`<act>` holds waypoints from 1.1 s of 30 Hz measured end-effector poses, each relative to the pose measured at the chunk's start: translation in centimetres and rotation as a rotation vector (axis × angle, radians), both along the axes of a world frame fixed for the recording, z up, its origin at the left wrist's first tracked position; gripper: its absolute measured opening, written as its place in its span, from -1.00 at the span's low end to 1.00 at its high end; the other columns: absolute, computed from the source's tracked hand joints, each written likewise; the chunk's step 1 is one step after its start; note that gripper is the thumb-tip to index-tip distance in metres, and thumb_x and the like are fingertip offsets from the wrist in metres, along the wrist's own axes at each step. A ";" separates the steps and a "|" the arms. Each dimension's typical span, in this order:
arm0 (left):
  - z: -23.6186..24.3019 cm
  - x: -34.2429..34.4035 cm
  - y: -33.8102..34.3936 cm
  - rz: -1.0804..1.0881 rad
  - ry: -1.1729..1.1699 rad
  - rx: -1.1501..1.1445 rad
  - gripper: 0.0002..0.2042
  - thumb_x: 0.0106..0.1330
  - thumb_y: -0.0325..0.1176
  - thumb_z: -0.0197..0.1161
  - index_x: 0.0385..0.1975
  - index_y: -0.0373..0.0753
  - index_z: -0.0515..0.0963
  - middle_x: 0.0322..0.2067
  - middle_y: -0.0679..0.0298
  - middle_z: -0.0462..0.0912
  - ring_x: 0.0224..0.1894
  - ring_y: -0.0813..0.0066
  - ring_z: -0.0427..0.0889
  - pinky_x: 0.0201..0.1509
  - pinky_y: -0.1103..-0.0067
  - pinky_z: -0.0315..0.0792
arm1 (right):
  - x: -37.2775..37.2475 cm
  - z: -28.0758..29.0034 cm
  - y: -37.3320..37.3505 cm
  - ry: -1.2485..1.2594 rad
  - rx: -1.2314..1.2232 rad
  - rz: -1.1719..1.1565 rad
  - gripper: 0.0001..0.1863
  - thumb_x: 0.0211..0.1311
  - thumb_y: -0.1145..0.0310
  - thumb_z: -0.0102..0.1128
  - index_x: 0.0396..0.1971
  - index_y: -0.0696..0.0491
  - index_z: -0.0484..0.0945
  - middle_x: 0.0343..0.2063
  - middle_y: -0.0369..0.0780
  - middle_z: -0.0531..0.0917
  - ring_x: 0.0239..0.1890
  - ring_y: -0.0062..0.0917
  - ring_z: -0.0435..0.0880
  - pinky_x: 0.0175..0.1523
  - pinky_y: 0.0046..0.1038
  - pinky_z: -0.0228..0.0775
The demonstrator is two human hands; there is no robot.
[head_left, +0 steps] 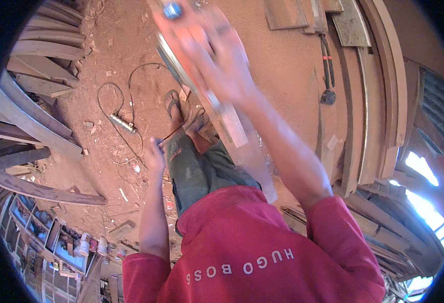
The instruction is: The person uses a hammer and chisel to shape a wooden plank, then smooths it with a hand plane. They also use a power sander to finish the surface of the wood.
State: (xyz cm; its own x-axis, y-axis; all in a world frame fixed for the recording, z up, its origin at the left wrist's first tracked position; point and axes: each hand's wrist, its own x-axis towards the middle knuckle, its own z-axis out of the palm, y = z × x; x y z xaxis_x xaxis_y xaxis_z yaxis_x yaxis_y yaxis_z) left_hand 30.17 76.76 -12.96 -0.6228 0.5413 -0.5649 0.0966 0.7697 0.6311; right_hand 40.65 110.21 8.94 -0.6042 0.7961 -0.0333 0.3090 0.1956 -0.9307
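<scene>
My right hand (227, 73) is closed over the top of an orange electric planer (184, 33) with a blue knob at its front. Motion blurs both the hand and the planer. Under the planer runs a long wooden plank (233, 129), stretching from the far end back toward my waist. My left hand (155, 155) hangs lower, left of my knees, with its fingers closed round a thin dark cord (170, 135). That cord leads off past my legs toward the plank.
A power strip (123, 123) with a looped cable lies on the dusty floor. Curved timbers (40, 121) are stacked along the left, and more boards (363, 111) stand at the right. Dark-handled pincers (327, 70) rest among them. My sandalled foot (173, 106) is near the plank.
</scene>
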 end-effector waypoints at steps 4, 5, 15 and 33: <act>0.8 -2.4 -8.0 -0.215 0.029 -0.224 -0.45 0.52 0.02 -0.22 -0.29 -0.31 0.64 -0.48 -0.06 0.65 -0.27 0.03 0.68 -0.17 0.26 0.45 | 12.5 0.9 -10.9 -0.126 -0.022 0.056 -0.27 0.26 0.05 0.12 0.32 0.19 0.23 0.20 0.07 0.41 0.28 -0.07 0.37 0.31 -0.17 0.18; 1.2 -2.2 -8.5 -0.280 0.009 -0.257 -0.44 0.52 0.02 -0.22 -0.29 -0.31 0.64 -0.50 -0.06 0.65 -0.28 0.02 0.68 -0.17 0.26 0.45 | 15.4 1.8 -13.6 -0.178 -0.209 0.021 -0.25 0.23 0.00 0.13 0.28 0.20 0.27 0.14 0.09 0.46 0.23 -0.07 0.43 0.26 -0.17 0.24; 0.0 -1.1 -8.5 -0.082 -0.146 -0.224 -0.36 0.52 0.11 -0.25 -0.32 -0.36 0.62 -0.64 0.11 0.57 -0.50 0.28 0.61 -0.31 0.38 0.46 | 19.9 2.3 -20.0 -0.287 -0.391 -0.188 -0.35 0.12 -0.11 0.24 -0.08 0.22 0.54 -0.31 0.05 0.65 -0.26 -0.16 0.70 -0.16 -0.25 0.48; 0.0 -12.9 2.3 0.179 -0.246 -0.178 -0.33 0.53 0.11 -0.26 -0.37 -0.44 0.59 -0.67 0.08 0.60 -0.56 0.36 0.60 -0.36 0.49 0.45 | -4.7 -0.8 5.7 -0.152 -0.291 -0.161 -0.47 0.19 0.03 0.25 -0.11 0.24 0.54 -0.40 0.01 0.65 -0.33 -0.29 0.68 -0.21 -0.27 0.47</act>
State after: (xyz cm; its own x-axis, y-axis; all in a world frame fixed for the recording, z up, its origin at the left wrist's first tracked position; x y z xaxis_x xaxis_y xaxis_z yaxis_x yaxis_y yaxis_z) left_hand 17.30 79.06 -12.99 -0.5327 0.3154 -0.7853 -0.1879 0.8607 0.4731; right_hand 36.00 115.89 8.19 -0.4424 0.8247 -0.3524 0.4533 -0.1334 -0.8813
